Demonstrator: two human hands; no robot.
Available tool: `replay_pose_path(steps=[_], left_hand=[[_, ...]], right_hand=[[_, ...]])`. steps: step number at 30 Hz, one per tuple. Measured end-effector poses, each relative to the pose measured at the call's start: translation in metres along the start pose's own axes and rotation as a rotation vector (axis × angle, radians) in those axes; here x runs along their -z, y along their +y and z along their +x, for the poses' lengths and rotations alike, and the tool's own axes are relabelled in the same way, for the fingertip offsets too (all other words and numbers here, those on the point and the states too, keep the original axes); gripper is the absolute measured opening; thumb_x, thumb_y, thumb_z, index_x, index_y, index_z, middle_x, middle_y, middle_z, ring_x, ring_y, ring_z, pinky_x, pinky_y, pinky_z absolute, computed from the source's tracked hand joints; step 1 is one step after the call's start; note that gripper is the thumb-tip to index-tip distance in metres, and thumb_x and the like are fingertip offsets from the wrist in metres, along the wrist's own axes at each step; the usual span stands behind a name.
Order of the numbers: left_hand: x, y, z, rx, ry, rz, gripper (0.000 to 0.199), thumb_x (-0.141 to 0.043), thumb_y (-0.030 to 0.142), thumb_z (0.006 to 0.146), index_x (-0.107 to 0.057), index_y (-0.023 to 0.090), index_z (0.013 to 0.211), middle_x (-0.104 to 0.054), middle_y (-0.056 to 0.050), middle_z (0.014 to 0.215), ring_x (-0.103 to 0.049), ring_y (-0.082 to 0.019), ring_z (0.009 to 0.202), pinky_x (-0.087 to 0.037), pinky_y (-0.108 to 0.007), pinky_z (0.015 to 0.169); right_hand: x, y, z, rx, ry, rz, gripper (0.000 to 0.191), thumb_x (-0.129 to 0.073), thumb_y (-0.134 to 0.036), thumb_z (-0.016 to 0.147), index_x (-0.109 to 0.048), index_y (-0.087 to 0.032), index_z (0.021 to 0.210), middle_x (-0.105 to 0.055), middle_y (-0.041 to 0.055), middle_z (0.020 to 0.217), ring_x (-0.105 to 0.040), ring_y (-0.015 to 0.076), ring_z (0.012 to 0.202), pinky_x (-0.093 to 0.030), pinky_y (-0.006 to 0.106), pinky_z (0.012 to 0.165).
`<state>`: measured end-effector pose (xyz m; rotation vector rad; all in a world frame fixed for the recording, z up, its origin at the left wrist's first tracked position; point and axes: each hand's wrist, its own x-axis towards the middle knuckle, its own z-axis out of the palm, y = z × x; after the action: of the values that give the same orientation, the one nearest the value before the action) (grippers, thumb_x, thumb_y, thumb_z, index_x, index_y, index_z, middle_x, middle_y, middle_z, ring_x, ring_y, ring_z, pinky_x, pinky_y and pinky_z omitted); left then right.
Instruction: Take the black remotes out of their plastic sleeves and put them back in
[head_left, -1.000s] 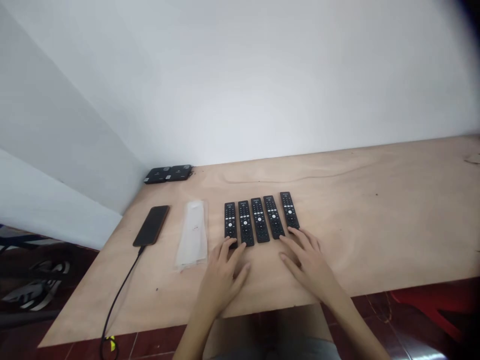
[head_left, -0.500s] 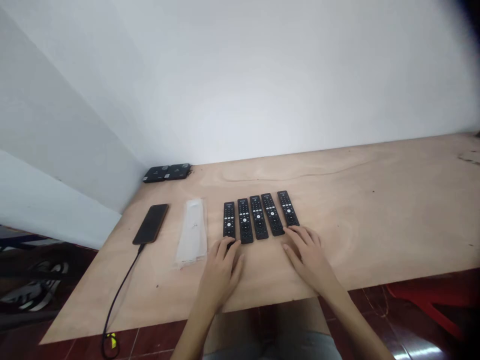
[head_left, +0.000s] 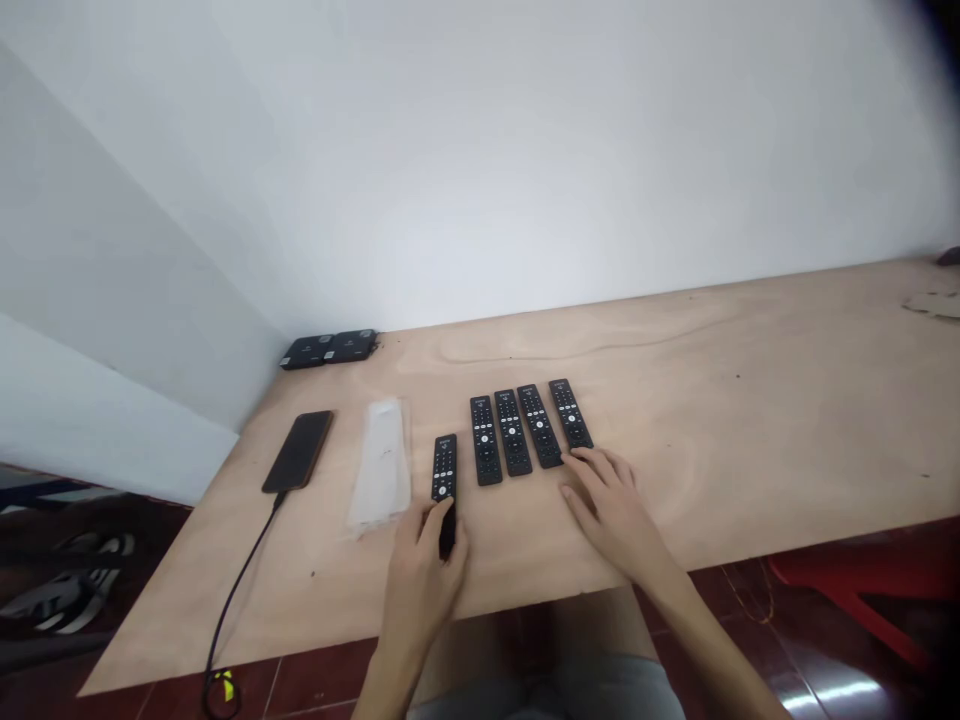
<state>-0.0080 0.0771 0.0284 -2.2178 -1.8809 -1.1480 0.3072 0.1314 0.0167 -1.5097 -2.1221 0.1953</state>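
Several black remotes with white buttons lie face up on the wooden table. My left hand (head_left: 426, 560) grips the lower end of the leftmost remote (head_left: 444, 468), which sits nearer the front edge than the others. Beside it stand in a row a second remote (head_left: 485, 440), a third (head_left: 513, 432) and a fourth (head_left: 539, 425). My right hand (head_left: 609, 505) rests with fingers apart, its fingertips at the lower end of the rightmost remote (head_left: 571, 412). Left of the remotes are flat translucent plastic sleeves (head_left: 382, 465).
A phone (head_left: 298, 452) with a black cable (head_left: 244, 570) lies at the left of the table (head_left: 750, 440). Two black boxes (head_left: 307, 351) (head_left: 351, 346) sit by the wall at the back left. A red chair (head_left: 847, 590) stands below the right front edge.
My left hand has pulled the leftmost remote toward the front edge and slightly left, out of the row. My right hand has barely moved.
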Motion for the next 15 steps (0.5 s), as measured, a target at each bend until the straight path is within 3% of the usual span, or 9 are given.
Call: replay_pose_path(steps=[7, 12, 15], left_hand=[[0.037, -0.006, -0.045, 0.049, -0.014, -0.02, 0.049, -0.066, 0.027, 0.107, -0.063, 0.043, 0.153, -0.074, -0.011, 0.126, -0.076, -0.035, 0.114, -0.069, -0.059, 0.099], [0.049, -0.008, -0.053, -0.072, -0.082, -0.082, 0.051, -0.068, 0.024, 0.106, -0.066, 0.042, 0.155, -0.077, -0.01, 0.121, -0.079, -0.031, 0.109, -0.073, -0.046, 0.09], [0.055, -0.013, -0.052, -0.156, -0.155, -0.125, 0.049, -0.066, 0.02, 0.108, -0.067, 0.036, 0.154, -0.079, -0.009, 0.123, -0.081, -0.026, 0.112, -0.071, -0.038, 0.096]], right_hand=[[0.007, -0.009, -0.007, 0.106, -0.011, 0.054, 0.033, -0.055, -0.031, 0.114, -0.074, -0.033, 0.141, -0.065, 0.0114, 0.153, -0.053, 0.0391, 0.143, -0.045, 0.063, 0.119], [0.003, -0.032, -0.006, 0.258, -0.08, 0.154, 0.038, -0.057, -0.025, 0.113, -0.07, -0.032, 0.148, -0.067, 0.0128, 0.151, -0.054, 0.0383, 0.141, -0.05, 0.062, 0.117], [-0.002, -0.048, -0.002, 0.339, -0.125, 0.201, 0.046, -0.059, -0.022, 0.112, -0.061, -0.029, 0.158, -0.065, 0.0143, 0.155, -0.055, 0.0378, 0.14, -0.052, 0.063, 0.117]])
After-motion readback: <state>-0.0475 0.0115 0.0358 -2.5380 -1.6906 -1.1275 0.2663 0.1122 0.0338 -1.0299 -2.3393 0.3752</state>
